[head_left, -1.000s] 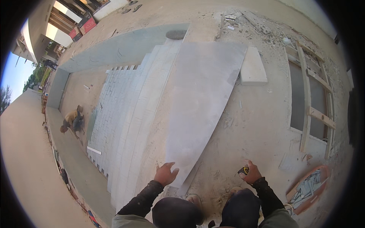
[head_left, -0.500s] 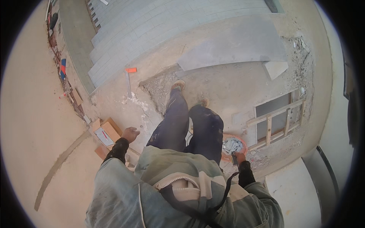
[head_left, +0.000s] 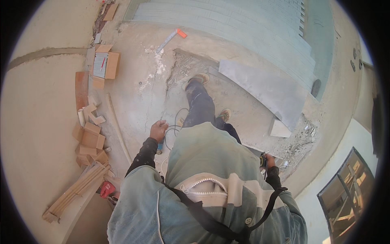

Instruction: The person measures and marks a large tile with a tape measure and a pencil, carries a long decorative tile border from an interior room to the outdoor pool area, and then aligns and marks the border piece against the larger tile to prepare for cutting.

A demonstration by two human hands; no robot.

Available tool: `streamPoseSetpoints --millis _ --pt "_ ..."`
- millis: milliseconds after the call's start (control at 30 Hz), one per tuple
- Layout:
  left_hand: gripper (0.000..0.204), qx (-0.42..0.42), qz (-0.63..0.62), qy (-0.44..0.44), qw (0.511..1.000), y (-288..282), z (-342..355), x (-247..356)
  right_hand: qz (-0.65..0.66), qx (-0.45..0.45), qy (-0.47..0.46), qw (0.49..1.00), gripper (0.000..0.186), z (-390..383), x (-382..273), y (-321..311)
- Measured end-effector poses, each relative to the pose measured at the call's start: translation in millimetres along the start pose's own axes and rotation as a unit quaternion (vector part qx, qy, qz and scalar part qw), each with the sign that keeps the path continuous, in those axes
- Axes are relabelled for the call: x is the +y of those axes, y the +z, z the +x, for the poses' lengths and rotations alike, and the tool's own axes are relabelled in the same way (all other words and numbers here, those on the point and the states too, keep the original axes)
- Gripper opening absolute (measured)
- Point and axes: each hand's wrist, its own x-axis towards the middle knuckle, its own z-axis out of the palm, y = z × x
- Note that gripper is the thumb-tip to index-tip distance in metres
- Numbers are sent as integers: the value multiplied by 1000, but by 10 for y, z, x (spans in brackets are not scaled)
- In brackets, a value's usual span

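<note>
Tape measure [head_left: 263, 160], dark and compact, sits in the right hand [head_left: 270, 160], fingers clamped round its case — probably light, stiff and best gripped by its sides. Right arm hangs out beside the body; the left hand [head_left: 159, 130] reaches forward, finger spacing impossible to tell.

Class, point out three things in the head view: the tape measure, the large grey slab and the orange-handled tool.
Tape measure [head_left: 263, 160], head view: its case.
Large grey slab [head_left: 268, 90], head view: middle of its face.
Orange-handled tool [head_left: 181, 33], head view: the handle.
</note>
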Motion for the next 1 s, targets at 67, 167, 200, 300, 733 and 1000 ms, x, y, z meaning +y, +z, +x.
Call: streamPoseSetpoints --millis 67,167,200,300,733,1000 --pt "48 -31 -10 -17 999 301 -494 -379 -10 28 53 998 25 55 -296 -564" --pt "46 -88 -36 -52 994 736 -1132 -919 -41 32 40 998 24 121 -757 -1007" --pt "46 -92 -79 -53 991 907 -1337 -1051 -75 4 23 997 29 122 -887 -1044" --pt "49 -107 -265 -227 931 1306 -1856 -1252 -177 -3 20 984 42 223 -1388 -914" --pt "65 -71 -40 -7 997 799 -1429 -440 -529 -137 -311 778 62 -70 -2833 2303" --pt "64 -291 -724 76 622 -116 -799 964 -429 -497 -291 696 68 -1539 -3634 4545"
